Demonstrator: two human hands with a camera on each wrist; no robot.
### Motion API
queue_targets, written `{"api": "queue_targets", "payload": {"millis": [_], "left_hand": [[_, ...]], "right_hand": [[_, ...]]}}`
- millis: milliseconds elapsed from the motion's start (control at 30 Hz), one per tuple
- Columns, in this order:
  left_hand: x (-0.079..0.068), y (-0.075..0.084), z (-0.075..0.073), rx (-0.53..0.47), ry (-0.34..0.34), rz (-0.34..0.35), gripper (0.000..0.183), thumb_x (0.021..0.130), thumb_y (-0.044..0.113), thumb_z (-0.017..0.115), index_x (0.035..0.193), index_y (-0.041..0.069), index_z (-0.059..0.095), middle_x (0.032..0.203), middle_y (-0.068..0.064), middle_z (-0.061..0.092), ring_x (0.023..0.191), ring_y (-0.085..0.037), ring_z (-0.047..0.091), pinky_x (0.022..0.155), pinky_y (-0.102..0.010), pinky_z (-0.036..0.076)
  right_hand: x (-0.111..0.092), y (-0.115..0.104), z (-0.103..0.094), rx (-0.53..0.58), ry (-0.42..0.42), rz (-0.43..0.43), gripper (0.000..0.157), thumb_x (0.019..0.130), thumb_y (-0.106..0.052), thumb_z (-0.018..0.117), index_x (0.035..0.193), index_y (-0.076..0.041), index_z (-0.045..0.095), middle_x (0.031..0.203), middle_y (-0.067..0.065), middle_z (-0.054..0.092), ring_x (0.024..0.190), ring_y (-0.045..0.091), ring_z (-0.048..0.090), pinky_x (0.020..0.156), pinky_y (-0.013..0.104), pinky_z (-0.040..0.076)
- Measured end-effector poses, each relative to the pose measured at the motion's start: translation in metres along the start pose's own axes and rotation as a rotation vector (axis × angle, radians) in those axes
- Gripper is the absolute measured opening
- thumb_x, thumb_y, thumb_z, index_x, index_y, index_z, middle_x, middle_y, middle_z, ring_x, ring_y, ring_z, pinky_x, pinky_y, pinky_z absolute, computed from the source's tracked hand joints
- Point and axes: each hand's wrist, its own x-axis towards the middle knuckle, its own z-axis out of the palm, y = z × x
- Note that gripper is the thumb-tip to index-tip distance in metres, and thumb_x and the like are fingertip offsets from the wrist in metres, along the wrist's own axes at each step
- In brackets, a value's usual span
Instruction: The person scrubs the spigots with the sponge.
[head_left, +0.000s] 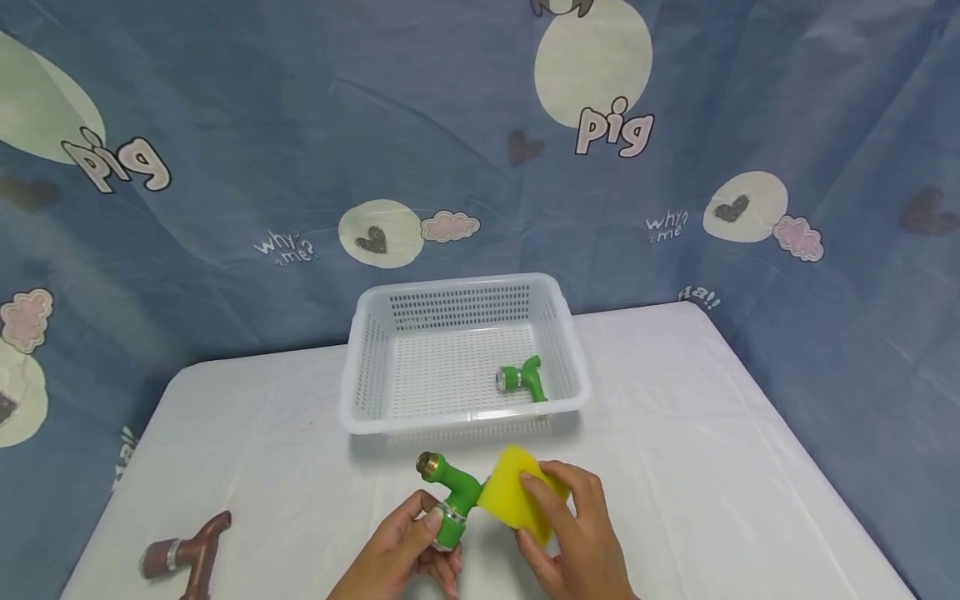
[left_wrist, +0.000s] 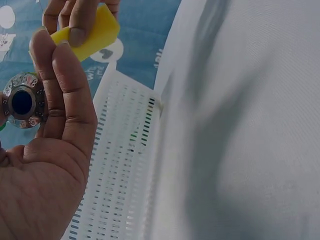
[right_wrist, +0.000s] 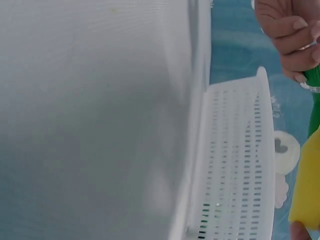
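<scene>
Near the front of the table, my left hand [head_left: 397,542] grips a green faucet [head_left: 463,492] by its ribbed collar, the brass-lined end angled up and left. A yellow sponge [head_left: 513,496] is pinched in my right hand [head_left: 588,537]. It overlaps the faucet's right-hand part, which it partly hides. In the left wrist view the faucet's round clear-rimmed end [left_wrist: 22,101] faces the camera, beside the fingers. The right wrist view shows the sponge [right_wrist: 307,185] at the right edge, below the green faucet body [right_wrist: 315,107].
Behind the hands stands a white perforated basket [head_left: 465,415], with a smaller-looking green faucet [head_left: 528,379] in its right front corner. A brown faucet [head_left: 198,554] lies at the table's front left. A blue printed cloth [head_left: 450,125] hangs behind the white-covered table [head_left: 712,467].
</scene>
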Motion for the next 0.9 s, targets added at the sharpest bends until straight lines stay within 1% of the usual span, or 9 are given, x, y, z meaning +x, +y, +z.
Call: {"api": "queue_targets", "payload": {"millis": [100, 200, 367, 467, 567, 667, 767, 833, 900], "left_hand": [[0.001, 0.000, -0.001, 0.022, 0.022, 0.025, 0.028, 0.108, 0.025, 0.029, 0.109, 0.001, 0.041, 0.089, -0.015, 0.065, 0.071, -0.022, 0.066, 0.070, -0.040, 0.058], [0.002, -0.001, -0.001, 0.044, 0.046, 0.064, 0.029, 0.108, 0.025, 0.027, 0.108, 0.000, 0.042, 0.086, -0.014, 0.064, 0.069, -0.023, 0.066, 0.070, -0.043, 0.058], [0.002, -0.006, 0.000, 0.045, 0.050, 0.077, 0.030, 0.108, 0.025, 0.026, 0.110, 0.001, 0.043, 0.089, -0.015, 0.062, 0.070, -0.023, 0.066, 0.072, -0.044, 0.058], [0.002, -0.009, 0.003, 0.048, 0.047, 0.095, 0.028, 0.108, 0.024, 0.026, 0.110, 0.001, 0.043, 0.090, -0.016, 0.062, 0.070, -0.022, 0.066, 0.071, -0.045, 0.058], [0.001, -0.009, 0.003, 0.045, 0.059, 0.096, 0.026, 0.108, 0.023, 0.027, 0.108, 0.001, 0.041, 0.088, -0.016, 0.063, 0.070, -0.023, 0.066, 0.070, -0.045, 0.058], [0.001, -0.008, 0.002, 0.024, 0.057, 0.090, 0.024, 0.108, 0.022, 0.028, 0.107, 0.002, 0.041, 0.085, -0.016, 0.065, 0.069, -0.023, 0.065, 0.069, -0.045, 0.058], [0.000, -0.007, -0.001, 0.017, 0.035, 0.110, 0.023, 0.108, 0.021, 0.027, 0.105, 0.003, 0.040, 0.084, -0.015, 0.066, 0.068, -0.023, 0.065, 0.069, -0.045, 0.058], [0.000, -0.006, -0.002, 0.013, 0.027, 0.124, 0.022, 0.108, 0.020, 0.027, 0.104, 0.004, 0.041, 0.084, -0.015, 0.066, 0.068, -0.023, 0.065, 0.069, -0.045, 0.058], [0.000, -0.007, -0.003, 0.017, 0.029, 0.134, 0.022, 0.108, 0.020, 0.027, 0.103, 0.004, 0.041, 0.084, -0.015, 0.065, 0.069, -0.023, 0.065, 0.069, -0.045, 0.058]], "right_hand": [[0.001, -0.001, -0.001, 0.025, -0.006, 0.018, 0.045, 0.096, -0.042, 0.053, 0.124, -0.008, 0.061, 0.124, 0.017, 0.051, 0.110, 0.028, 0.046, 0.105, 0.019, 0.031], [0.005, -0.007, 0.001, 0.070, 0.004, -0.010, 0.045, 0.095, -0.040, 0.055, 0.124, -0.005, 0.060, 0.124, 0.018, 0.051, 0.111, 0.028, 0.046, 0.106, 0.019, 0.031], [0.015, -0.020, 0.010, 0.110, 0.050, -0.123, 0.043, 0.095, -0.036, 0.058, 0.120, -0.002, 0.061, 0.120, 0.022, 0.052, 0.108, 0.030, 0.048, 0.103, 0.024, 0.037], [0.018, -0.024, 0.015, 0.097, 0.062, -0.155, 0.041, 0.095, -0.035, 0.057, 0.119, -0.002, 0.062, 0.119, 0.022, 0.053, 0.106, 0.031, 0.050, 0.100, 0.026, 0.040], [0.016, -0.023, 0.018, 0.069, 0.049, -0.132, 0.041, 0.095, -0.035, 0.055, 0.121, -0.003, 0.062, 0.120, 0.021, 0.053, 0.107, 0.030, 0.050, 0.101, 0.026, 0.040], [0.011, -0.018, 0.016, 0.042, 0.005, -0.060, 0.042, 0.096, -0.038, 0.052, 0.124, -0.006, 0.060, 0.124, 0.017, 0.052, 0.110, 0.028, 0.048, 0.105, 0.023, 0.035], [0.006, -0.010, 0.012, 0.019, -0.033, 0.007, 0.044, 0.097, -0.040, 0.051, 0.127, -0.009, 0.059, 0.126, 0.015, 0.050, 0.112, 0.027, 0.046, 0.106, 0.019, 0.031], [0.005, -0.005, 0.010, 0.010, -0.032, 0.032, 0.045, 0.096, -0.041, 0.051, 0.127, -0.009, 0.059, 0.126, 0.014, 0.051, 0.111, 0.027, 0.046, 0.104, 0.018, 0.032], [0.005, 0.000, 0.010, 0.006, -0.005, 0.034, 0.045, 0.096, -0.040, 0.053, 0.126, -0.008, 0.060, 0.124, 0.015, 0.052, 0.108, 0.027, 0.047, 0.101, 0.019, 0.035]]}}
